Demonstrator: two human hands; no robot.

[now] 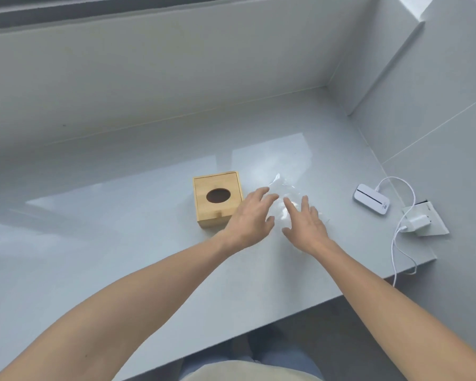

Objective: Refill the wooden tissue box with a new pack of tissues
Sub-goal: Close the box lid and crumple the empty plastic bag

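A square wooden tissue box point(217, 198) with a dark oval hole in its lid stands on the pale glossy counter point(121, 257). Just right of it lies a clear plastic tissue pack point(282, 192), washed out by glare. My left hand point(250, 220) hovers between box and pack, fingers spread, its fingertips at the pack's left side. My right hand point(307, 228) is spread over the pack's near right side. Whether either hand touches the pack is hard to tell. Neither hand grips anything.
A small white device point(371, 199) lies to the right, with a white cable point(396, 243) running to a charger plug point(418, 223) on a raised socket plate point(434, 221). The cable hangs over the counter's front edge. Walls close the back and right.
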